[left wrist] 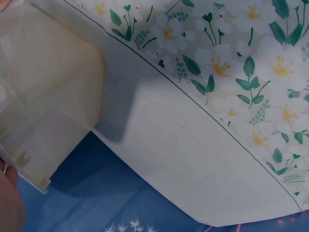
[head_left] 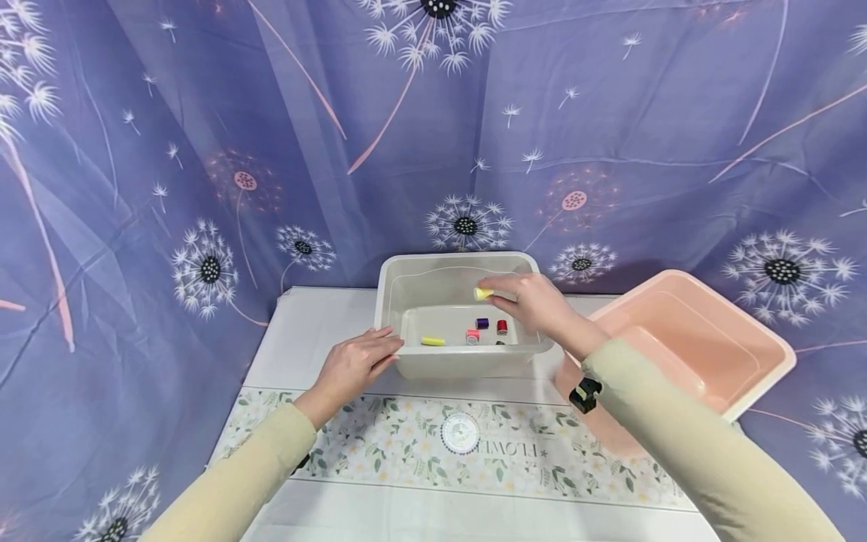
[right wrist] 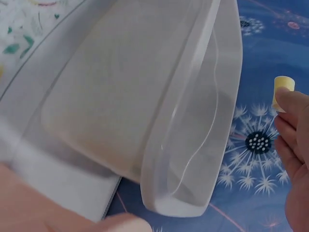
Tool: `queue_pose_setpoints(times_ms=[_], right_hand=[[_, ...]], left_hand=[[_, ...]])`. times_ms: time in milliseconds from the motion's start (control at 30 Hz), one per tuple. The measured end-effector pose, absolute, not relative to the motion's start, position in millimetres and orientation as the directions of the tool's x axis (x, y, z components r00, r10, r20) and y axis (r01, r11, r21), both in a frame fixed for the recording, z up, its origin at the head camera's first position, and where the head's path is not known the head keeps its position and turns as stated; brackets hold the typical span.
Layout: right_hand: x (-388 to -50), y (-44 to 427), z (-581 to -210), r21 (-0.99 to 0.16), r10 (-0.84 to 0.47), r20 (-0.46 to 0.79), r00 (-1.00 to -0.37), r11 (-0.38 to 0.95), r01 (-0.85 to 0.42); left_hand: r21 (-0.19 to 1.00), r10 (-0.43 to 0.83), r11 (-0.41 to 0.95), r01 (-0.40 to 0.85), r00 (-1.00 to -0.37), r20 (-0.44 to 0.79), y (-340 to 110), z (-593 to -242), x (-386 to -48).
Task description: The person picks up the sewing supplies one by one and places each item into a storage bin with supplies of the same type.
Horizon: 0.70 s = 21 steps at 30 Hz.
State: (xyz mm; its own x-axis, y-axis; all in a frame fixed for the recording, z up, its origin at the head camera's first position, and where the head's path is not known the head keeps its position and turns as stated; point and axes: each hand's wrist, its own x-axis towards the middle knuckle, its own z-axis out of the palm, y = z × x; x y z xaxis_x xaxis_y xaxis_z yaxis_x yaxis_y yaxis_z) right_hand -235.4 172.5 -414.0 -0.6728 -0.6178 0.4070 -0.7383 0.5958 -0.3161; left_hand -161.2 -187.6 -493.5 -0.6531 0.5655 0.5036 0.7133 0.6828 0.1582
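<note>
While right hand (head_left: 533, 302) is pinching yellow spool (head_left: 482, 294), others (head_left: 473, 336) are lying unlifted in left bin (head_left: 467, 366), left hand (head_left: 354, 366) resting uncurled.

I get two plastic tubs: whitish tub (head_left: 467, 366), peach tub (head_left: 684, 324). Three thread spools: purple spool (head_left: 482, 324), red spool (head_left: 502, 327), pink spool (head_left: 473, 336). Also one short yellow cylinder (head_left: 482, 293), one yellow stick (head_left: 433, 341), and one dark bit (head_left: 500, 343) mostly hidden, can't tell what.

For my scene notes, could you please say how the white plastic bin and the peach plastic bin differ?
The white plastic bin holds small coloured spools; none show in the peach plastic bin. The white bin faces the head camera squarely; the peach bin is turned diagonally. Both have open tops and rounded corners.
</note>
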Motion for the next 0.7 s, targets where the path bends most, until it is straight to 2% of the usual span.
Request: queue_pose_setpoints(times_ms=[233,700], right_hand=[[-252.4,177.0,-412.0,-0.307,-0.621,0.304,-0.722,0.654,-0.692],[-281.0,180.2,-417.7,-0.304,-0.653,0.216,-0.726,0.662,-0.685]], left_hand=[[0.15,0.566,0.687,0.711,-0.652,0.504,-187.3,-494.0,-160.6],[0.147,0.563,0.693,0.705,-0.657,0.501,-187.6,-494.1,-160.6]])
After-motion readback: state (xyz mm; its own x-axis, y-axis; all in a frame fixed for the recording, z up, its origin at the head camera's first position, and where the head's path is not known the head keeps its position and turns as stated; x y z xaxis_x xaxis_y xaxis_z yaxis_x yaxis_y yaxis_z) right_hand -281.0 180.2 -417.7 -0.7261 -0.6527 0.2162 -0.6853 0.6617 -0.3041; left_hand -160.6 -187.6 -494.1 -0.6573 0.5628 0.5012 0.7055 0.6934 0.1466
